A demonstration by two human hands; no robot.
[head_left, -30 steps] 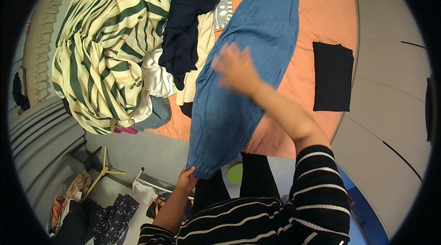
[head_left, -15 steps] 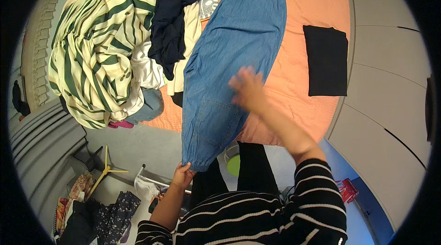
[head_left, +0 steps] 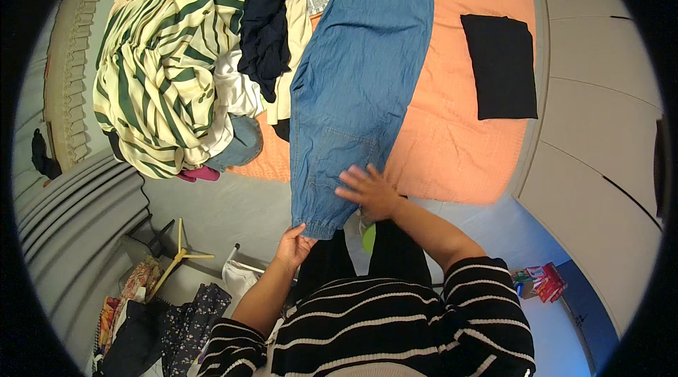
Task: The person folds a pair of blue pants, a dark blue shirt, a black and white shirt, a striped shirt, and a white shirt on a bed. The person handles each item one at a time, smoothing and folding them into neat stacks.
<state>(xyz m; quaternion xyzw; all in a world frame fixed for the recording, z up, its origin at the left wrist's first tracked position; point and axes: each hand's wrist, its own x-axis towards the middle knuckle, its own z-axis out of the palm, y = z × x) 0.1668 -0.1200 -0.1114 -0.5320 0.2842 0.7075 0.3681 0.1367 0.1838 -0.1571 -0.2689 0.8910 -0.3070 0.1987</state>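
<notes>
A pair of blue denim trousers (head_left: pixel 360 59), folded lengthwise, stretches across the bed toward me, its gathered waistband hanging over the near edge. My left hand (head_left: pixel 293 246) pinches the left corner of that waistband. Fingers spread, my right hand (head_left: pixel 369 190) lies on the denim near the pocket, by the right edge of the trousers. To the right on the bed lies a folded black garment (head_left: pixel 500 66), apart from both hands.
On the bed's left, a cream and green striped garment (head_left: pixel 152 87) tops a heap of clothes beside a dark navy garment (head_left: pixel 272 24). The orange bedspread (head_left: pixel 452 144) ends just before my legs. Below left stand a yellow-legged stand (head_left: pixel 180 253) and more clothes (head_left: pixel 194 327). Pale cabinets (head_left: pixel 600 108) line the right.
My right hand has come down the trousers toward the waistband, from the middle to the pocket area. My left hand keeps its pinch on the corner. The whole view has shifted slightly.
</notes>
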